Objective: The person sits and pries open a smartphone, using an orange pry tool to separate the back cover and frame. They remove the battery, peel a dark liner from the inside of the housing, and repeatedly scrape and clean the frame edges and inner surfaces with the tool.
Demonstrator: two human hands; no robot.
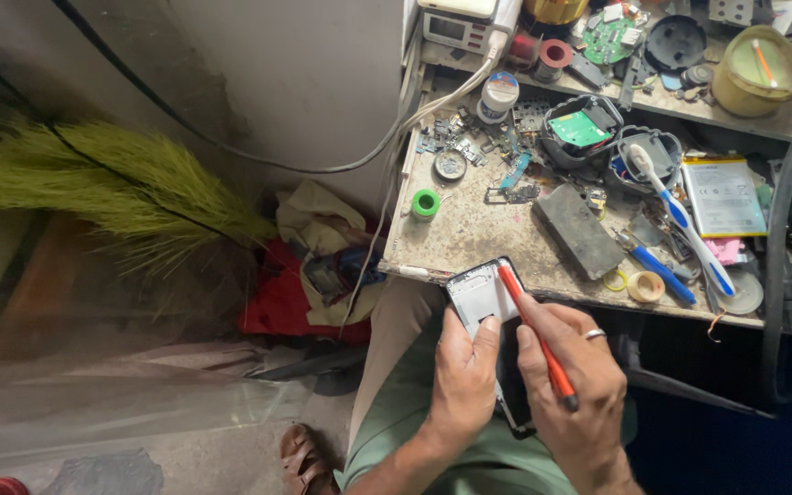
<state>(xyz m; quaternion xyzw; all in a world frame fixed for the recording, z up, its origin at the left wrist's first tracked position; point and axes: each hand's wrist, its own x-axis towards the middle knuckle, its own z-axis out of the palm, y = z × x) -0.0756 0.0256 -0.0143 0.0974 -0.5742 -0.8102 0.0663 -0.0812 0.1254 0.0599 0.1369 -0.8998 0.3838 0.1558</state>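
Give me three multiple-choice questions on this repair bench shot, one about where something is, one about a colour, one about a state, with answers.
1. Where does the green tape roll lie?
A. on the bench near its left edge
B. on the floor
C. in the left hand

2. What colour is the tool in the right hand?
A. blue
B. orange-red
C. yellow

3. How is the phone in the left hand?
A. sealed in a box
B. opened, inner frame showing
C. lying on the bench

Answers: 1 A, the roll sits on the bench top by the left edge. 2 B, the shaft is orange-red with a dark end. 3 B, the pale inner frame faces up with the tool tip on it.
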